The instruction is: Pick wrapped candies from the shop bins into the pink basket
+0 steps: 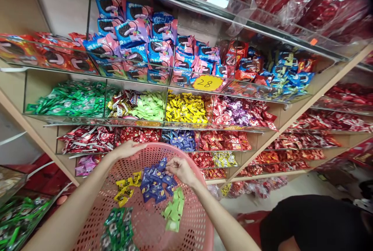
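My left fingers (138, 147) clasp the basket (148, 223) while my right fingers (174, 161) bunch, hold unclear from here, beside the blue packets (155, 183) inside; I judge handling these underway, next needing a light pinch.

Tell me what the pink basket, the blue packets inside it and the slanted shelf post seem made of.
The pink basket looks like moulded plastic, semi-matte, with regular holes through its wall. The blue packets seem wrapped in thin plastic film or foil, judging by their crimped, crinkled look. The slanted shelf post has a pale, wood-coloured finish; solid wood or laminated board, I can't tell.
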{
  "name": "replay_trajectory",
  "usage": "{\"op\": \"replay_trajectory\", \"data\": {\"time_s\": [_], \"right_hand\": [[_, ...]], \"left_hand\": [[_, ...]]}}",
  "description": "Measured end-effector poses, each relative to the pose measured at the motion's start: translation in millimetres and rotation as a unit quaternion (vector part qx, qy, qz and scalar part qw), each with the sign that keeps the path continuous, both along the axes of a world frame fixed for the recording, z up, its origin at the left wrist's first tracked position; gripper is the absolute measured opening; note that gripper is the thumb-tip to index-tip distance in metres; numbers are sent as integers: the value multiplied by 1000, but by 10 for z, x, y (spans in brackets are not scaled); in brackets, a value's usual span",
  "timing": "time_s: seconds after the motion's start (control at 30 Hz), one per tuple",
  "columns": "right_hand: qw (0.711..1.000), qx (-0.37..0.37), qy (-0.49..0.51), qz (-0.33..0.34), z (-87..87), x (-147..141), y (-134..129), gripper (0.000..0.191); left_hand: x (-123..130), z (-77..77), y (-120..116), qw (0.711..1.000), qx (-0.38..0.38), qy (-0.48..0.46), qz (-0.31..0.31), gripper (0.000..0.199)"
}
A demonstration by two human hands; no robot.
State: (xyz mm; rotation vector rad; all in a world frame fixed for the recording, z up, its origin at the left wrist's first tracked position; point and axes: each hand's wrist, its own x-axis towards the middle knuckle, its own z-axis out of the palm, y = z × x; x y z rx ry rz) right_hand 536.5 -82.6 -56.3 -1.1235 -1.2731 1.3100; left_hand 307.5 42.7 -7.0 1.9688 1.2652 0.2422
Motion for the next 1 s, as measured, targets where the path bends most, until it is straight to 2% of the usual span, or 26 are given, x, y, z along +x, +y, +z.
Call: {"op": "replay_trajectory", "data": {"time_s": [0.17, 0.4, 0.63, 0.73, 0.9, 1.0], "right_hand": [[996, 19, -88, -14, -96, 44, 9, 24], [990, 41, -138, 9, -139, 7, 13, 18], [978, -24, -195, 69, -201, 18, -18, 23], [981, -13, -186, 56, -79, 40, -14, 29], [992, 40, -105, -54, 364, 200, 144, 34], [992, 31, -63, -110, 504, 392, 351, 33]], "left_hand": [[-47, -63, 27, 999, 26, 23, -3, 53], [-69, -54, 20, 999, 32, 25, 3, 51], [-47, -58, 42, 999, 40, 25, 2, 48], [-41, -35, 42, 999, 34, 17, -2, 45], [-99, 23, 24, 999, 27, -14, 8, 46], [-174, 17, 13, 999, 37, -28, 18, 48]]}}
